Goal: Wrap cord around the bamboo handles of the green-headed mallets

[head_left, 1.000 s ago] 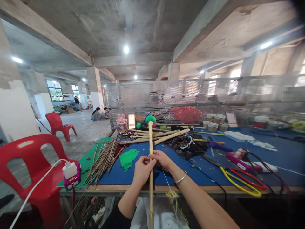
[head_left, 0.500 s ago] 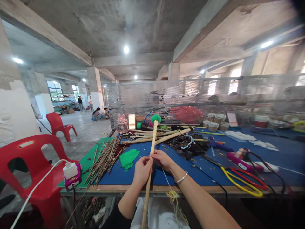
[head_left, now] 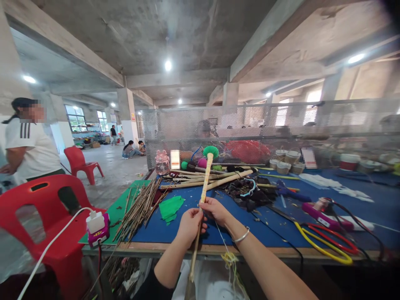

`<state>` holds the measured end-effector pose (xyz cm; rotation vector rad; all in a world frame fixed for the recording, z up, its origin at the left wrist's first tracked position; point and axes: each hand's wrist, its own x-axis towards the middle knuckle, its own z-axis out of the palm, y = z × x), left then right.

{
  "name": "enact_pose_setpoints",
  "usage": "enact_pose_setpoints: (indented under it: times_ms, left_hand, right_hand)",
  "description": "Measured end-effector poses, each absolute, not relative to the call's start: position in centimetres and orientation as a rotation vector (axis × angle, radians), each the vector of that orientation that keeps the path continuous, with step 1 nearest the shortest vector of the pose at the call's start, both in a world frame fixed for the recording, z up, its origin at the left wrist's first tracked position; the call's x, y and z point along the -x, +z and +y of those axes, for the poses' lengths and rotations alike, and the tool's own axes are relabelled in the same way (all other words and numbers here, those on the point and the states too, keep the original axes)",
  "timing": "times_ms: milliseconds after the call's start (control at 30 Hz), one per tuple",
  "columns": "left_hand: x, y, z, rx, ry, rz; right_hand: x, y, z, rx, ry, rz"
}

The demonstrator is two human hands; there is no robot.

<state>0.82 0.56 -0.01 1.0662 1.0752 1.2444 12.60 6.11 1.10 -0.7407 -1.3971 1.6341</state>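
Observation:
My left hand (head_left: 189, 225) and my right hand (head_left: 216, 209) both grip a long bamboo stick (head_left: 205, 183) that rises over the near edge of the blue-covered table (head_left: 368, 204). The stick leans to the right and carries a green tuft (head_left: 211, 151) at its top. A thin pale thread (head_left: 222, 239) runs down from my right hand to a yellowish tangle (head_left: 229, 258) below the table edge. A silver bangle (head_left: 241, 236) sits on my right wrist.
A bundle of thin twigs (head_left: 139, 208) and green paper (head_left: 170, 207) lie left of my hands. Bamboo lengths (head_left: 228, 179), dark scraps, a purple glue gun (head_left: 321, 212) and yellow and red cables (head_left: 325, 246) lie further right. Red chairs (head_left: 40, 208) and a person in a white shirt (head_left: 28, 146) are at left.
The stick has tilted from upright to leaning right, its tufted top swinging rightward. A person in a white shirt has come into view at the left.

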Motion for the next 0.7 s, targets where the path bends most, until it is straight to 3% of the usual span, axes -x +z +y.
enact_pose_setpoints:
  times_ms: [167,333,533,700]
  left_hand:
    - [-1.3,-0.6,0.8,-1.207,1.513,1.215]
    - [-1.2,-0.2,0.4,-1.139,1.489,1.108]
    - [0.5,0.5,0.2,-1.024,1.47,1.076]
    - [1.7,0.2,-0.1,-1.034,1.487,1.085]
  right_hand:
    - [-12.2,0.9,6.0,0.7,1.6,-1.438]
    - [-12.6,2.3,4.0,0.911,1.585,-1.603]
    - [-16.0,4.5,-3.9,1.094,1.328,-1.972]
    - [-23.6,1.5,-11.8,1.311,1.416,-1.856]
